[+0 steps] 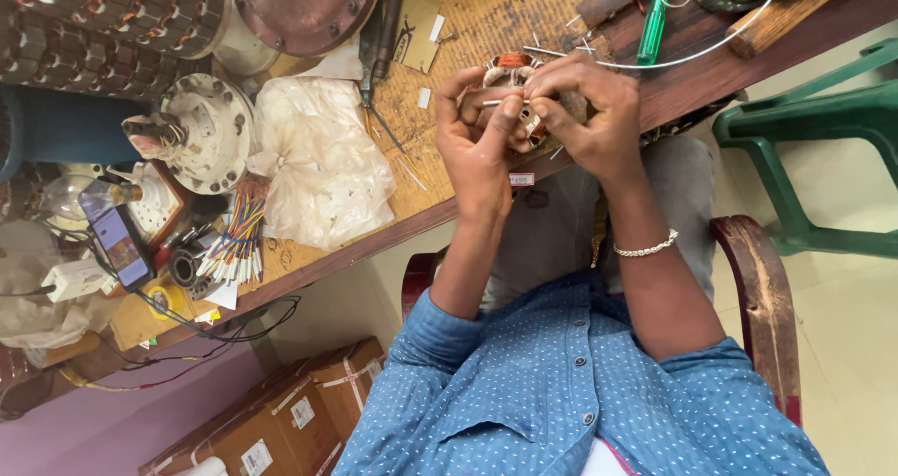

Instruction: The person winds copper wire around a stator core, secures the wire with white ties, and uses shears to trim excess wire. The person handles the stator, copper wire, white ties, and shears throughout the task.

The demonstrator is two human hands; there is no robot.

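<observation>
Copper-wound coil (pixel 513 63) in both hands, perhaps pinched, brown boxes (pixel 281 420) below

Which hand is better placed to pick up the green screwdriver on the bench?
Right, probably. The right hand is on the side of the green screwdriver, which lies just beyond it on the wooden bench. The left hand sits farther off, wrapped around the copper-wound stator.

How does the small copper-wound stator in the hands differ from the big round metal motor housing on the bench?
The small copper-wound stator is lifted off the bench, gripped between the left hand and right hand and mostly hidden by fingers; the big round grey metal motor housing rests untouched on the wooden bench. The stator shows orange copper windings; the housing shows bare metal with bolt holes. Both are motor parts.
</observation>
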